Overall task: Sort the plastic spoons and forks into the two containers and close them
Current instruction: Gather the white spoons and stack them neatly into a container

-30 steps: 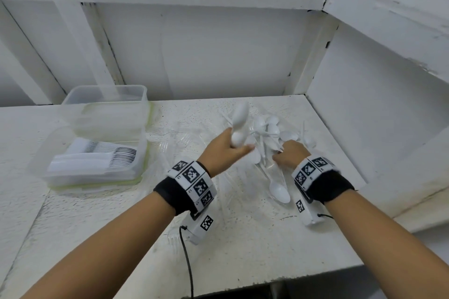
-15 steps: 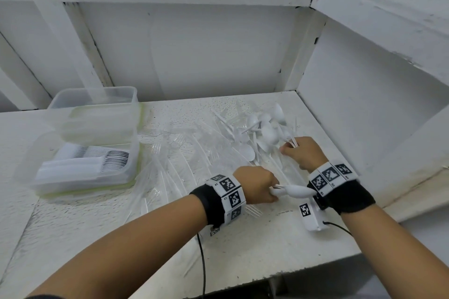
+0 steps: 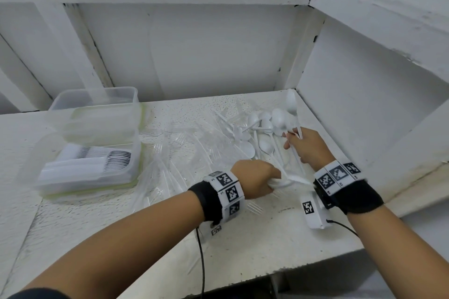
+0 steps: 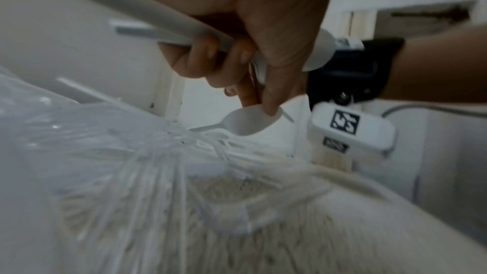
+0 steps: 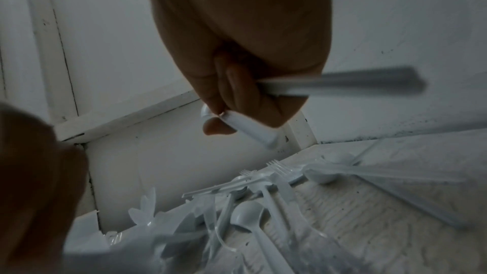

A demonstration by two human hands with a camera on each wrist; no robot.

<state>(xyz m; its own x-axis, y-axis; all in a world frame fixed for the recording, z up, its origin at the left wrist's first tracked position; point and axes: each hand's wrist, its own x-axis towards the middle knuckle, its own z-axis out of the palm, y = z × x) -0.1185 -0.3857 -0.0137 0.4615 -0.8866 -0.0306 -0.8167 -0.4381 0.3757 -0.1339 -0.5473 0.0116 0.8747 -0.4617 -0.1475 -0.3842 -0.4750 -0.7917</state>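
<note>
Loose white plastic spoons [image 3: 255,133] lie in a heap at the back right of the white table [image 3: 121,226], with clear plastic forks [image 3: 179,150] spread to their left. My left hand [image 3: 264,177] grips a few white spoons [image 4: 247,122] low over the table, just left of my right wrist. My right hand [image 3: 303,145] grips a bunch of spoon handles [image 5: 342,84], their bowls [image 3: 291,102] pointing up and away. At the left a clear container [image 3: 48,182] holds stacked white cutlery, and a second empty clear container [image 3: 97,114] sits on it.
A white wall [image 3: 364,116] closes the table's right side and a panelled wall [image 3: 194,51] the back. The table's front edge [image 3: 267,272] runs under my forearms. A cable [image 3: 201,262] hangs from my left wrist.
My left hand came down from mid-air over the heap to the table near my right wrist, still holding spoons. My right hand moved right and raised its bunch of spoons.
</note>
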